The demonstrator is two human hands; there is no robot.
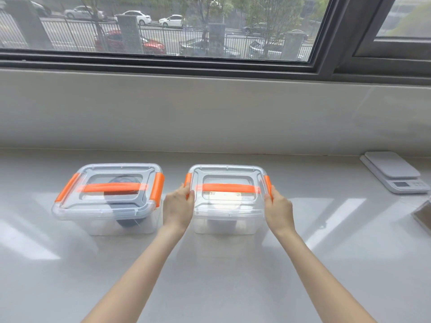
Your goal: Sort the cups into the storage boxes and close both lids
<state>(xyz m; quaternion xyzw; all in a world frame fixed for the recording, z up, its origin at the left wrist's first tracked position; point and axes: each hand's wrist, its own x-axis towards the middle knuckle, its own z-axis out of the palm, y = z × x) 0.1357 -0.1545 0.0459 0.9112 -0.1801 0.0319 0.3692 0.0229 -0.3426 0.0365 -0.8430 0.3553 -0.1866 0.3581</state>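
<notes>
Two clear storage boxes with orange handles and orange side latches stand side by side on the pale counter. The left box (pixel 70 214) has its lid on, and a dark cup (pixel 127 220) shows through it. The right box (pixel 247 226) also wears its lid, with a white cup (pixel 224 201) visible inside. My left hand (pixel 178 209) presses on the right box's left latch (pixel 188 180). My right hand (pixel 278 209) presses on its right latch (pixel 268 181). Each hand's fingers are curled around its side of the lid.
A white kitchen scale (pixel 394 172) sits at the far right of the counter, with the corner of a dark flat object (pixel 423 216) below it at the frame edge. A low wall and a window run behind the boxes.
</notes>
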